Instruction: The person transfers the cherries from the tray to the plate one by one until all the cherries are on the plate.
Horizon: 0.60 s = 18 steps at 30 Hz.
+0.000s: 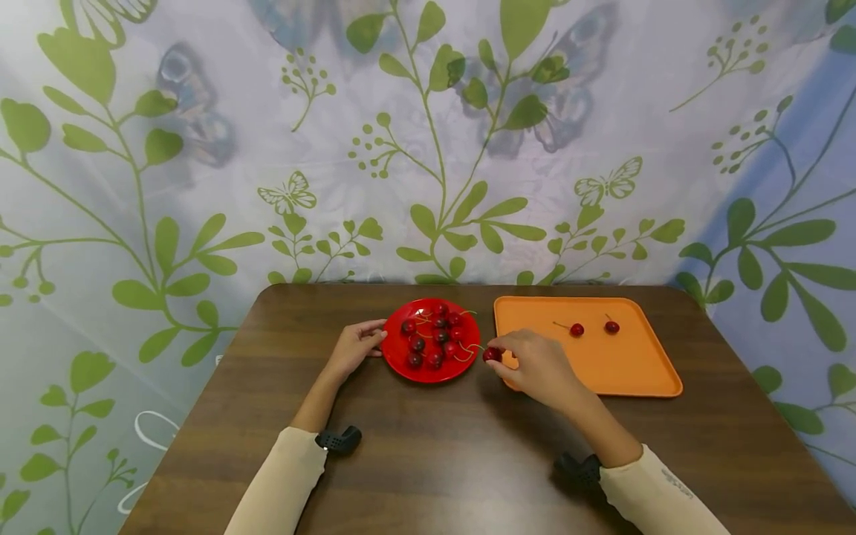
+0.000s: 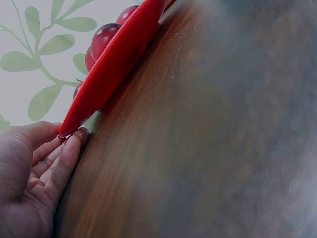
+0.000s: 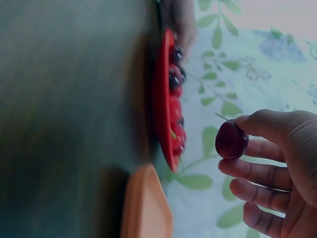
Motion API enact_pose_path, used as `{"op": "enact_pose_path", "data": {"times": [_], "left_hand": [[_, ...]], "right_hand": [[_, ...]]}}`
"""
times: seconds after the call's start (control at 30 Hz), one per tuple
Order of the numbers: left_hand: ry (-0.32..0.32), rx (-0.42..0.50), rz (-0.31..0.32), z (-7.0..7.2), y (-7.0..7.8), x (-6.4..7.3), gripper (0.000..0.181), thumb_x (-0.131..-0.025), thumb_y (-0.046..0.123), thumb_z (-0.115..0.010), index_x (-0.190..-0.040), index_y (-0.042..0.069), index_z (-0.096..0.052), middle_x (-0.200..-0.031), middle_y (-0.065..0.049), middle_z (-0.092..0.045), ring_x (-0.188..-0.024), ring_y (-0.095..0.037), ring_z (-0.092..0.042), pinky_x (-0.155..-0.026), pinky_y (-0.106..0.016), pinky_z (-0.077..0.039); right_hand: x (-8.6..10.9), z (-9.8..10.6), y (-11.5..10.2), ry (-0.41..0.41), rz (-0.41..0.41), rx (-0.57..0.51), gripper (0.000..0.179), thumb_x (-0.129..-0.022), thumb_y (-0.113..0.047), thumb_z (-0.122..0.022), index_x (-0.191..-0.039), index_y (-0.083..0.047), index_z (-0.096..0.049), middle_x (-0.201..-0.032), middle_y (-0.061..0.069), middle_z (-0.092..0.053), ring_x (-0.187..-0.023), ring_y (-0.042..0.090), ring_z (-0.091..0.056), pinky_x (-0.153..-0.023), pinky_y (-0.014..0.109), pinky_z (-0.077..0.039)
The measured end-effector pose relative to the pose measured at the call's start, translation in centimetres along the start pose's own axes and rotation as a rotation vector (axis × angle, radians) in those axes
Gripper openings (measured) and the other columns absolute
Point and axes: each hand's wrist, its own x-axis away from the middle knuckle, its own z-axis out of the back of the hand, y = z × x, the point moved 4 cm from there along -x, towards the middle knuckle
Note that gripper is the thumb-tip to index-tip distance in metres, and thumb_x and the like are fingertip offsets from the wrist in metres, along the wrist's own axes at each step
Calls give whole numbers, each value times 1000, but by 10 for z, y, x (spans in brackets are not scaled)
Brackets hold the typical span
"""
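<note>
A red plate bearing several dark and bright red cherries lies at the back middle of the table. At its left rim my left hand pinches the edge, thumb on top and fingers beneath, as the left wrist view shows. My right hand holds a dark red cherry between thumb and fingertips, its stem pointing away. That cherry is in the air, over the gap between the plate and the left edge of the orange tray. Two cherries with stems, one and another, lie on the tray.
The brown wooden table ends at the back against a curtain printed with leaves and butterflies. Each wrist wears a black strap device, the left one and the right one. A white cord hangs beyond the table's left edge.
</note>
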Motion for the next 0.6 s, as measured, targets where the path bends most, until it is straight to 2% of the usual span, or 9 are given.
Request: {"op": "enact_pose_path", "data": {"times": [0.1,0.23,0.43,0.6], "left_hand": [[4,-1,0,-1,0,0,38,-101,12,-66,-136,0,-63,-107,-19,-71,-77,-14,-69,-68,-30,-63],[15,1,-11,0,1,-2,36,-101,9,-65,-135,0,-64,-106,-19,-71,-77,-14,-70,-68,-30,-63],[5,8,-5,-1,0,-3,37,-101,10,-65,-136,-1,-63,-106,-17,-72,-76,-12,-69,-67,-29,-63],[-15,18,-3,0,0,-1,40,-101,11,-64,-138,-3,-60,-112,-23,-70,-77,-14,-69,-71,-35,-64]], "right_hand": [[-2,-6,-9,13,33,1,25,-82,-31,-86,-101,-16,-79,-89,-3,-73,-77,13,-64,-51,23,-49],[-6,-14,-17,19,69,11,24,-81,-30,-87,-98,-15,-78,-85,-4,-73,-72,10,-61,-51,23,-48],[-13,-24,-23,-26,30,41,22,-84,-32,-84,-99,-16,-78,-88,-5,-73,-72,10,-63,-50,25,-49],[-19,-32,-27,-38,17,54,22,-85,-32,-84,-99,-16,-78,-90,-3,-74,-74,10,-65,-50,26,-49]]}}
